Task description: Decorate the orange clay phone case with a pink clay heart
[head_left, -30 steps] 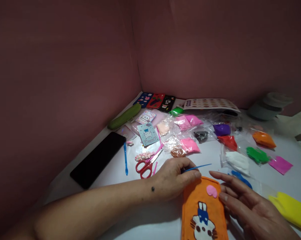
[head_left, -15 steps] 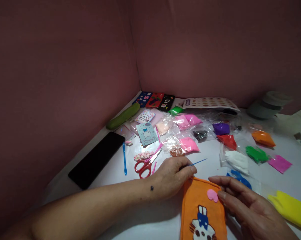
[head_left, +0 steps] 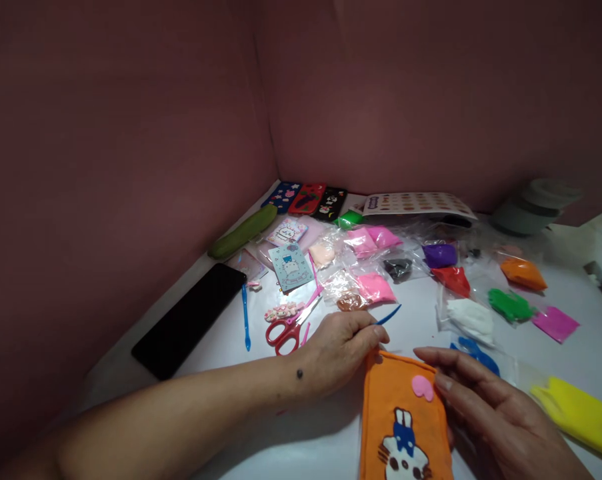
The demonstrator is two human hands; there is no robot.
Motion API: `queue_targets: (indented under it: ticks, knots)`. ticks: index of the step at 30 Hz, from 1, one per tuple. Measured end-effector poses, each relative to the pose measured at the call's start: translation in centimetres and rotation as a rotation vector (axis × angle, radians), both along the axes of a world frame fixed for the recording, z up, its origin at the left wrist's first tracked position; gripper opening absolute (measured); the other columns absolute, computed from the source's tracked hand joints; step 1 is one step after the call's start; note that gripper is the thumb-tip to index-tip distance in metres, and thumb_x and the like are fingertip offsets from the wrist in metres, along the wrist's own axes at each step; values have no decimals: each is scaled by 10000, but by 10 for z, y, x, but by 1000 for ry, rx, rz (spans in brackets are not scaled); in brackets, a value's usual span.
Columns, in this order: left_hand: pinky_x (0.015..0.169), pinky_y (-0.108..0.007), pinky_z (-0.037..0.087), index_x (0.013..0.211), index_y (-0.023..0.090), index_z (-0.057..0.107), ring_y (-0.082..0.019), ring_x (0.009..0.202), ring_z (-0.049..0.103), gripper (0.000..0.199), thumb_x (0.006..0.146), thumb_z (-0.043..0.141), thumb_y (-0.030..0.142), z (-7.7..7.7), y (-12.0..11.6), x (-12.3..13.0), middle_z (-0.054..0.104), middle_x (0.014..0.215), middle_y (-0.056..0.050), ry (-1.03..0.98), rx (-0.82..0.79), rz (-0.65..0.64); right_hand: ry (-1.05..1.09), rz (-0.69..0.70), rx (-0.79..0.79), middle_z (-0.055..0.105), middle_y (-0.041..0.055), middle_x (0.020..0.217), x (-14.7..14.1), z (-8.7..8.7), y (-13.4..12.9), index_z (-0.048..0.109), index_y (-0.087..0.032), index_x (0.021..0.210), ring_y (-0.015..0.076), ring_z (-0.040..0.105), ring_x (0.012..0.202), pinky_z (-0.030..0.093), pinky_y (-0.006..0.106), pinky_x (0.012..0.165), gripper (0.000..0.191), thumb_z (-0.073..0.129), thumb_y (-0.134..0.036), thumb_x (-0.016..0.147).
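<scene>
"Orange first. Nearest: an orange panel [head_left: 405,400], its low end cut off by the frame, a cat figure [head_left: 404,437] on it, feet toward the far end. Pink heart [head_left: 423,387] near the far right corner."

"And the hands?"

"Right hand [head_left: 505,407] at the right edge, thumb against the rim by the heart. Could not tell whether that grip pinched or merely steadied; the lower fingers were hidden. Left hand [head_left: 343,350] just beyond the far left corner, its grip narrow, a slim blue tool [head_left: 389,315] held between thumb and fingers, tip pointing away from the panel."

"Which step, in your judgement?"

"Decorating, probably, midway: figure and heart were on, much orange was bare around them. Any tool work next would have called for turning the tip back toward the panel, with the right hand keeping the edge steady and off the heart."

"Farther out?"

"White desk [head_left: 311,447]. Yellow pack [head_left: 578,413] on the right; red-handled scissors [head_left: 293,325] beyond the left wrist; dark phone-like slab [head_left: 191,320] on the left. Past those, a white pack [head_left: 471,319], pink pack [head_left: 375,287] and purple pack [head_left: 439,255]."

"Farthest?"

"Green cucumber-like thing [head_left: 243,232], decorated red case [head_left: 307,199], printed sheet [head_left: 421,204], blurred grey container [head_left: 528,207] near the wall [head_left: 431,100]."
</scene>
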State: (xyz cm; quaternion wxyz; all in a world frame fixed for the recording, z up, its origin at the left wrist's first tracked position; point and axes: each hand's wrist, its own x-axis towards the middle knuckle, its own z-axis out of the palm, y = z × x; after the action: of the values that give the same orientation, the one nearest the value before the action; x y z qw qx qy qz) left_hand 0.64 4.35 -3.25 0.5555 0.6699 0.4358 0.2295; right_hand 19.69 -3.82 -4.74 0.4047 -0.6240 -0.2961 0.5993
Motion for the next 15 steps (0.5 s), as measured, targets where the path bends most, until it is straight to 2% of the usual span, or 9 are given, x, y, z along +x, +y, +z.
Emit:
queue_targets:
  ticks: [2,5,10,15]
  knots:
    - [662,-273,415,777,149,627,-161,743,538,280,914,431,293,0,0,0,597,758,-31,6,25,-2,-1,-32,-19,722,68,958,-4,5,1,659,-223,1138,230,680,711,548,277,550,458,746,-426,736]
    - [640,-266,402,754,161,596,-145,699,505,295,938,402,285,-1,0,-1,556,722,-8,22,97,12,-19,-45,-5,720,69,983,-3,5,2,671,-233,1117,253,689,774,564,285,590,445,754,-424,723]
    - [811,-307,412,948,169,633,-175,883,525,219,939,418,205,0,2,-3,576,920,-42,47,265,70,-109,15,46,708,65,1080,5,-3,2,672,-261,1137,276,686,897,583,301,717,429,746,-407,741]
    - [851,-339,413,1003,167,663,-202,925,518,243,939,430,193,1,3,-4,590,931,-63,99,335,52,-144,18,83,724,63,1044,0,-2,2,691,-250,1106,277,689,876,584,307,726,400,734,-420,747]
